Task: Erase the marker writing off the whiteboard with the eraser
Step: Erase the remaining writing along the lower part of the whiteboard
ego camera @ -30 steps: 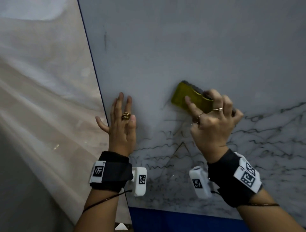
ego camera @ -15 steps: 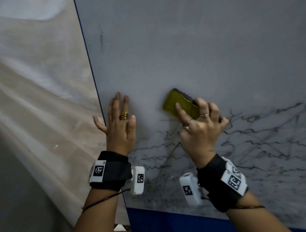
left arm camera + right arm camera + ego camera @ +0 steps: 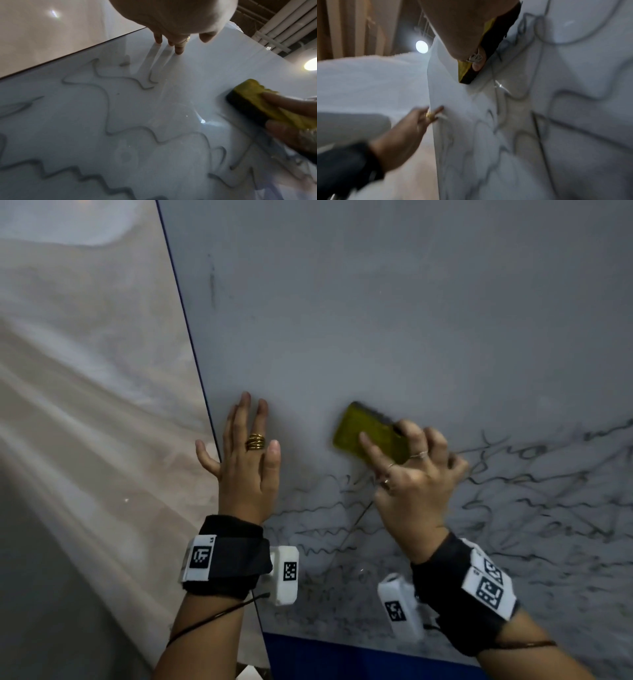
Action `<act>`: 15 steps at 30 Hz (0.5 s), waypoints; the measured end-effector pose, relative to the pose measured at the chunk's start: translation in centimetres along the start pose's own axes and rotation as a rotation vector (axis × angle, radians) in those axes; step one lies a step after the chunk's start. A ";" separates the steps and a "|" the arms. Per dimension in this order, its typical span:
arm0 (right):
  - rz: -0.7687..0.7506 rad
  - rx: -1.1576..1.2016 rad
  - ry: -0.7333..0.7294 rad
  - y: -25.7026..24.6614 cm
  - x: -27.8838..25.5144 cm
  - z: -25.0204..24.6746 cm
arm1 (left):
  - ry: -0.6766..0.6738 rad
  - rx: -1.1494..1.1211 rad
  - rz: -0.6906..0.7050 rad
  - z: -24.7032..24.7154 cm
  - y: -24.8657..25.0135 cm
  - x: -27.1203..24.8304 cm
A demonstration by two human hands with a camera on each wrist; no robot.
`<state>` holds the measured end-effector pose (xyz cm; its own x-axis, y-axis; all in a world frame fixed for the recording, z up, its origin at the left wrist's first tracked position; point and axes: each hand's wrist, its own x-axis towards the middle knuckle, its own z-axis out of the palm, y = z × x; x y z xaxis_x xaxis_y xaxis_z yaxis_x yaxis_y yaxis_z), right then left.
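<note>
Up close, the right hand [image 3: 416, 474] has its grip curled around a yellow eraser [image 3: 368, 433], thumb along the yellow back and fingers over the far edge, with the dark felt side pressed flat against the whiteboard [image 3: 394, 320]. The eraser sits at the upper edge of the marker writing [image 3: 534, 491], wavy grey lines that cover the lower part of the board; above it the board is mostly bare, apart from a faint dark streak [image 3: 212, 285]. The left hand [image 3: 248, 463] lies flat and open near the board's left edge, fingers straight against it, holding nothing, a gold ring [image 3: 256, 441] on one finger.
</note>
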<state>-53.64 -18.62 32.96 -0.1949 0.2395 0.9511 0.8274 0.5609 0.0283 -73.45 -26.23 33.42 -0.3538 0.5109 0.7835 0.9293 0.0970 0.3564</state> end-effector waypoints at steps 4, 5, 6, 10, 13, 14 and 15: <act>-0.211 0.021 -0.201 -0.6 -2.9 0.7 | 0.023 -0.022 -0.027 0.3 0.5 0.1; -0.197 0.022 -0.176 0.1 -2.1 0.3 | 0.033 -0.028 -0.029 0.4 0.9 0.0; -0.159 0.015 -0.122 1.1 -1.0 -0.3 | 0.038 -0.026 -0.019 0.5 1.4 0.0; 0.073 0.014 0.132 5.8 3.6 -2.8 | 0.016 -0.044 0.106 1.0 3.6 -0.1; 0.065 -0.012 0.106 4.7 2.8 -2.9 | 0.020 -0.066 0.139 1.7 5.0 0.1; -0.006 -0.015 0.038 3.4 1.6 -2.4 | 0.030 -0.071 0.120 2.1 5.3 0.2; -0.092 -0.015 -0.040 2.1 0.1 -1.7 | 0.042 -0.075 0.098 2.5 5.5 0.3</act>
<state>-51.08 -18.74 33.64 -0.2913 0.2195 0.9311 0.8125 0.5705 0.1197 -68.16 -23.37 34.38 -0.2671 0.4782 0.8367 0.9498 -0.0163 0.3125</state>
